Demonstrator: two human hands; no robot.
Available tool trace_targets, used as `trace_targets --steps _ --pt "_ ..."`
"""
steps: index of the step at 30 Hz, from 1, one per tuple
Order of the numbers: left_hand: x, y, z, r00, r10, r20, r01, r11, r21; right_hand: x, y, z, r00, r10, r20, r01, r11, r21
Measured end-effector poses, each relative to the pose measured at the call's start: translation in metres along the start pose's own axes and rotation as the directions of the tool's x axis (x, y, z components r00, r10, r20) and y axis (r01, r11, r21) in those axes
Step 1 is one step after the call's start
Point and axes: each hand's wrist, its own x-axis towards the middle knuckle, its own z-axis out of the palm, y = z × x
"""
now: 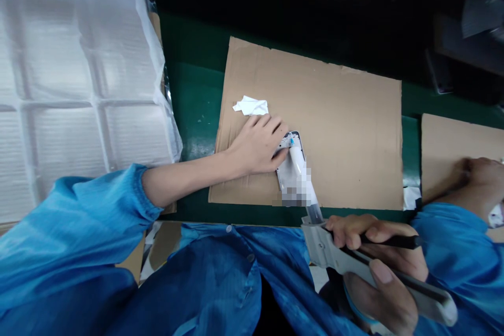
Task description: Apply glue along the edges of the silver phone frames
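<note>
My left hand [260, 146] is closed on the upper left edge of a phone housing [286, 172], pressing it to a cardboard sheet [346, 131]. The housing lies with its inside facing up; its lower end is pixelated. My right hand [380, 268] grips a grey glue gun [321, 245] with a black lever. A white syringe [297, 157] extends from the gun, its blue tip [292, 142] over the housing's upper part. Whether the tip touches the surface I cannot tell. A crumpled white wipe [252, 106] rests just above my left fingers.
On the left stands a tray [92, 100] with compartments, under translucent foam wrap. At right, another person's hand [486, 178] works over a second cardboard sheet [444, 142]. A white scrap [411, 198] lies between the sheets on the green table [197, 84].
</note>
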Motion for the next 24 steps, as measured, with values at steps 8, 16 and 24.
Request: trace_targets --steps 8,16,24 --pt "0.001 0.001 -0.003 0.999 -0.010 0.037 0.010 1.000 0.001 0.001 0.004 0.001 1.000 -0.022 -0.011 0.022 1.000 -0.001" --pt "0.001 0.000 -0.001 1.000 -0.009 0.020 0.009 1.000 0.008 -0.007 0.007 -0.007 0.999 0.041 -0.035 -0.040 0.999 0.027" --pt "-0.002 -0.002 -0.001 0.997 -0.016 0.072 0.015 1.000 0.019 -0.022 0.031 -0.079 0.975 -0.207 -0.077 0.206 0.978 -0.018"
